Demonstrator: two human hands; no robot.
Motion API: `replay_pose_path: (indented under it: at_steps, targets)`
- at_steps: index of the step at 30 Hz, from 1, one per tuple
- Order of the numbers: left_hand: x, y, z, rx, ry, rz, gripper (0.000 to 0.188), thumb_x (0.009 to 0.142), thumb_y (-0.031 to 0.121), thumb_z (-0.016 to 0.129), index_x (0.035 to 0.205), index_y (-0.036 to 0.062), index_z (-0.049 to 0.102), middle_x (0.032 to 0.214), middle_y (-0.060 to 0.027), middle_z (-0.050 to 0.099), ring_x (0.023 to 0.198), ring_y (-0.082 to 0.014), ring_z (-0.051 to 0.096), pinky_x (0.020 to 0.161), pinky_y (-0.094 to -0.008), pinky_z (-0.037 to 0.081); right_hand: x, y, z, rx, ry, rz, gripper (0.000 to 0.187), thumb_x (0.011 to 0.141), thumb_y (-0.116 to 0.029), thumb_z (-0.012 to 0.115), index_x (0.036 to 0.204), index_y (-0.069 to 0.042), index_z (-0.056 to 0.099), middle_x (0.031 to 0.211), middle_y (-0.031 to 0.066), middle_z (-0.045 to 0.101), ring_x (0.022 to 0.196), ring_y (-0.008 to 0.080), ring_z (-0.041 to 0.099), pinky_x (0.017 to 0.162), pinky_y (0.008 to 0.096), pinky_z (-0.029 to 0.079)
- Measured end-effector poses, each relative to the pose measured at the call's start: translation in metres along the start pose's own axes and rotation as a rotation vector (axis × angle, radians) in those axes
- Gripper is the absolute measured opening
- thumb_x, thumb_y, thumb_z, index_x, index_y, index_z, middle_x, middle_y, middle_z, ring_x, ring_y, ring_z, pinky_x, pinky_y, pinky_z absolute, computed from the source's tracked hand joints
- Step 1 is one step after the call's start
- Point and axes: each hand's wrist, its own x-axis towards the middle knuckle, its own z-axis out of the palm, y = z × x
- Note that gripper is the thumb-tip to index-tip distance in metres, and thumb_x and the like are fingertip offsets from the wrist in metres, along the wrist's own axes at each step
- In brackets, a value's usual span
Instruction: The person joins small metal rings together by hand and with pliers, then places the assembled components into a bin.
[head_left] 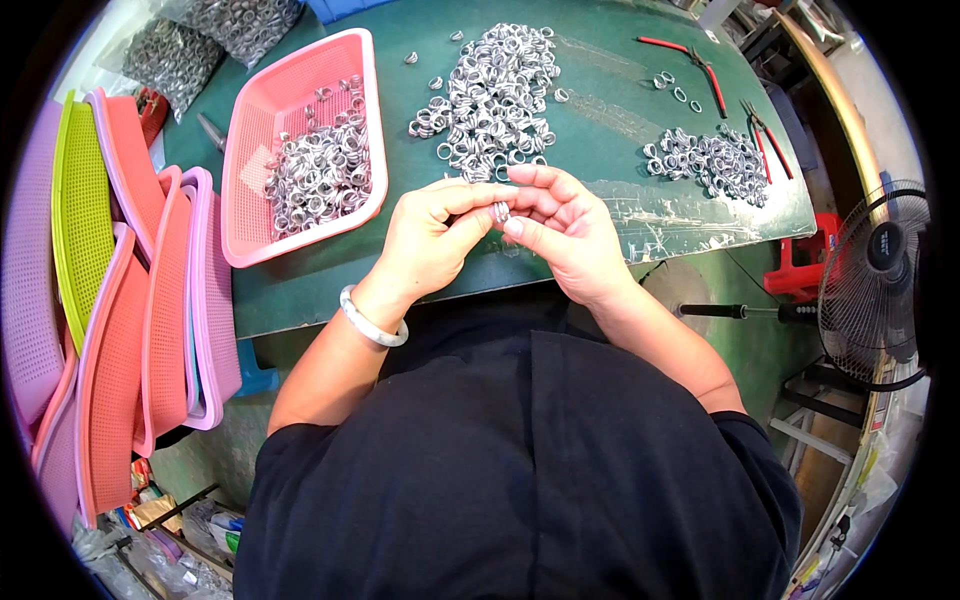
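Observation:
Between the fingertips of both hands is a small silver ring (501, 211), held over the near edge of the green table (420, 250). My left hand (437, 230), with a pale bangle on its wrist, pinches it from the left. My right hand (562, 228) has thumb and fingers closed on it from the right. Just beyond my fingers spreads a large heap of silver rings (500, 90). To the left stands a pink plastic basket (250, 130) partly filled with similar rings (320, 170). A smaller heap of rings (712, 160) lies to the right.
Red-handled pliers (712, 85) and a second pair (765, 140) lie at the right, near several loose rings. Stacked pink, purple and green baskets (120, 300) crowd the left. Bags of rings (175, 60) sit at the far left. A black fan (885, 280) and red stool (805, 260) stand right.

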Motion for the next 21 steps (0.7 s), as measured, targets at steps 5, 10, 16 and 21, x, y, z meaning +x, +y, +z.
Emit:
replay_pose_path:
  at_steps: [5,10,16,21]
  targets:
    - [0.0000,-0.0049,0.0024,-0.052,0.018,-0.026,0.021,0.078,-0.001,0.057,0.097,0.0026,0.066,0.084,-0.0079,0.064,0.076,-0.0125,0.059,0.068,-0.0237,0.047,0.0000,0.0027,-0.0002,-0.029,0.007,-0.031,0.043,0.080,0.005,0.058,0.120,0.001,0.042,0.103,0.0119,0.059,0.091,0.0137,0.058,0.078,0.0248,0.048]
    - [0.0006,-0.0074,0.0016,-0.055,0.008,-0.045,0.021,0.078,0.000,0.058,0.098,0.0025,0.066,0.087,-0.0091,0.065,0.078,-0.0130,0.059,0.069,-0.0243,0.047,0.0001,0.0030,0.0003,-0.046,0.019,-0.035,0.043,0.080,0.004,0.059,0.119,0.001,0.043,0.102,0.0115,0.060,0.091,0.0132,0.058,0.078,0.0245,0.048]
    - [0.0008,-0.0010,0.0009,-0.114,0.000,-0.175,0.020,0.081,0.001,0.058,0.099,0.0010,0.065,0.089,-0.0093,0.065,0.080,-0.0122,0.059,0.072,-0.0244,0.048,0.0004,0.0025,0.0004,-0.069,0.040,-0.038,0.042,0.080,0.001,0.060,0.119,0.001,0.043,0.098,0.0106,0.061,0.088,0.0126,0.058,0.075,0.0246,0.048]
    - [0.0016,0.0007,0.0020,-0.171,-0.001,-0.222,0.020,0.082,0.001,0.057,0.101,-0.0011,0.064,0.091,-0.0087,0.064,0.083,-0.0113,0.059,0.073,-0.0237,0.048,0.0000,0.0006,0.0012,-0.069,0.051,-0.021,0.041,0.081,0.001,0.060,0.118,0.001,0.042,0.095,0.0095,0.060,0.088,0.0125,0.057,0.078,0.0238,0.046]
